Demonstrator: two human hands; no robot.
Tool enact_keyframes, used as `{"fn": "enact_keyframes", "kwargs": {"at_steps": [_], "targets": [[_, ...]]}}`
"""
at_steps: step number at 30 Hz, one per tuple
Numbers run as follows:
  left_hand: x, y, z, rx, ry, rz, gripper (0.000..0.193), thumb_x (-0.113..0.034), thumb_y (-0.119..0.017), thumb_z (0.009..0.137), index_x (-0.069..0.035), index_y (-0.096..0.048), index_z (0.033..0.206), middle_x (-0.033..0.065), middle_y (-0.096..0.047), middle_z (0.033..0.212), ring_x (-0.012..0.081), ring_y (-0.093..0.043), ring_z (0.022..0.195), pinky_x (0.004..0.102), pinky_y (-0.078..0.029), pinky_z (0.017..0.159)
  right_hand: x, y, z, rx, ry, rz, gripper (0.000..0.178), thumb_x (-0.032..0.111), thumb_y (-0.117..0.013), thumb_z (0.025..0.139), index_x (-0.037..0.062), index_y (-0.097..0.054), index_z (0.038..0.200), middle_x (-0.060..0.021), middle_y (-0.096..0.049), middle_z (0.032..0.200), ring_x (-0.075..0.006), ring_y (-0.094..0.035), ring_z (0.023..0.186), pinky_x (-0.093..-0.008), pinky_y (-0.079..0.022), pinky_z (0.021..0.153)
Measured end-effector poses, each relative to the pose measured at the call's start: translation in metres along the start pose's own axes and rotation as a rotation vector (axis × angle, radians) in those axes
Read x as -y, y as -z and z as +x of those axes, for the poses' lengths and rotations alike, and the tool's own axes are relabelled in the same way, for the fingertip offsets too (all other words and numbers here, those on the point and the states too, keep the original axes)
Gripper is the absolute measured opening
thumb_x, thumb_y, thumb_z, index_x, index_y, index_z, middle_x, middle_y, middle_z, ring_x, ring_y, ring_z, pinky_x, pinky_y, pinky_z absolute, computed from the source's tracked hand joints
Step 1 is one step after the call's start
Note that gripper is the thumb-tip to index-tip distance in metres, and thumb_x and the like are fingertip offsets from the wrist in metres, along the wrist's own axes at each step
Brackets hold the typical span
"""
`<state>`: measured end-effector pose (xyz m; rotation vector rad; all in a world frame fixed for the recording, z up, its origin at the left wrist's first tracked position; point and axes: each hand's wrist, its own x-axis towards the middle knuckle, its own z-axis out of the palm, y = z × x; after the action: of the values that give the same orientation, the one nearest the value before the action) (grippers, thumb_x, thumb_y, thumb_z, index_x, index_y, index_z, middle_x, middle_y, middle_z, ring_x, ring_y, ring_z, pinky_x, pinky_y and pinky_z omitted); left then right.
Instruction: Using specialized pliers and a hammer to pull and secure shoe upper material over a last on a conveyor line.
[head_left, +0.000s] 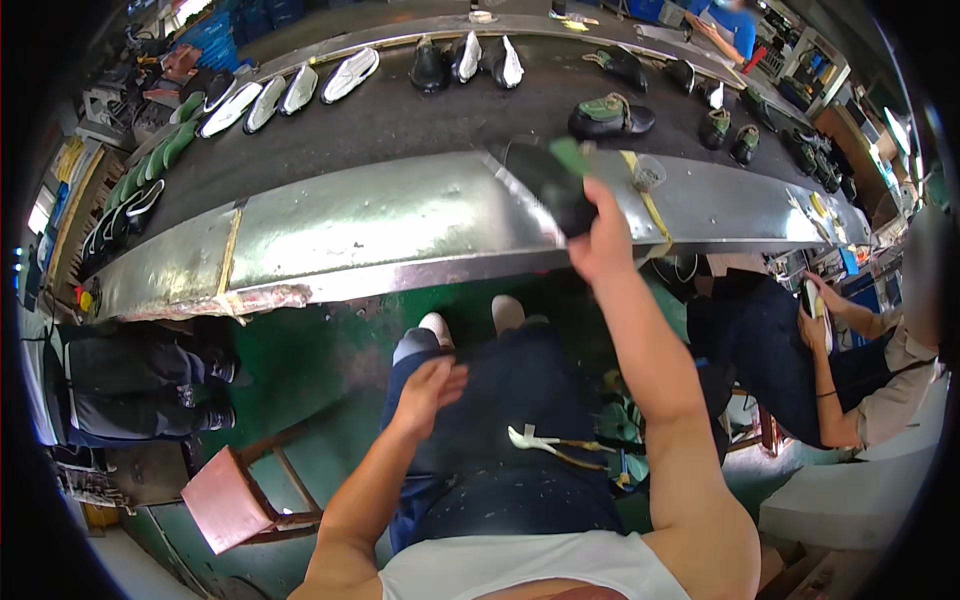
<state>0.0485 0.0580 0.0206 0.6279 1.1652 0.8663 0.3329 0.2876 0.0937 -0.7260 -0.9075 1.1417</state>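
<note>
My right hand (605, 235) is stretched out over the metal edge of the long bench, closed around a black shoe (550, 185). The shoe is smeared by motion; a green patch shows at its upper end and a pale strip along its left side. Above my lap, my left hand (430, 395) holds nothing, its fingers loosely bent and apart. A dark apron (520, 500) covers my lap. On it lie slim tools with wooden handles, one with a white curved head (525, 438).
Rows of shoes and white-lined uppers (350, 75) stand on the dark conveyor belt (390, 120) behind the metal edge (380, 205). A clear cup (648, 172) sits there. A co-worker (880, 350) sits at right holding a shoe part. A stool (235, 500) stands at left.
</note>
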Motion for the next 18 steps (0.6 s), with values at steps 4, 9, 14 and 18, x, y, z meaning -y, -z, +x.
{"fn": "enact_keyframes", "kwargs": {"at_steps": [4,9,14,18], "targets": [[0.042,0.034,-0.016,-0.101,0.002,-0.034,0.043,-0.027,-0.052,0.104,0.002,-0.049,0.136,0.0180,-0.063,0.126,0.0263,-0.063,0.112,0.0376,-0.051,0.096,0.013,-0.051,0.126,-0.212,0.267,-0.760,0.079,0.036,-0.079,0.082,-0.0118,-0.045,0.133,-0.0238,-0.056,0.131,-0.0351,-0.054,0.121,-0.0400,-0.044,0.102],[0.058,0.058,-0.029,-0.187,-0.173,-0.290,0.034,-0.020,-0.055,0.103,0.003,-0.051,0.127,0.0191,-0.064,0.118,0.0275,-0.066,0.105,0.0388,-0.056,0.092,-0.060,-0.026,0.104,0.090,0.534,-1.461,0.062,0.025,-0.072,0.087,-0.0085,-0.051,0.134,-0.0275,-0.046,0.145,-0.0407,-0.042,0.137,-0.0435,-0.034,0.116],[0.048,0.064,-0.015,-0.219,-0.103,-0.285,0.030,-0.019,-0.056,0.102,0.001,-0.052,0.124,0.0182,-0.066,0.109,0.0278,-0.070,0.094,0.0397,-0.061,0.080,-0.056,-0.023,0.100,0.101,0.512,-1.481,0.033,0.023,-0.071,0.086,-0.0019,-0.068,0.107,-0.0199,-0.063,0.124,-0.0364,-0.056,0.121,-0.0442,-0.043,0.106],[0.048,0.068,-0.010,-0.220,-0.046,-0.229,0.031,-0.020,-0.058,0.101,0.001,-0.053,0.123,0.0177,-0.066,0.107,0.0281,-0.071,0.089,0.0380,-0.062,0.073,-0.055,-0.029,0.100,0.103,0.483,-1.492,0.029,0.023,-0.071,0.085,-0.0017,-0.068,0.100,-0.0182,-0.066,0.112,-0.0361,-0.059,0.113,-0.0444,-0.045,0.100]]}}
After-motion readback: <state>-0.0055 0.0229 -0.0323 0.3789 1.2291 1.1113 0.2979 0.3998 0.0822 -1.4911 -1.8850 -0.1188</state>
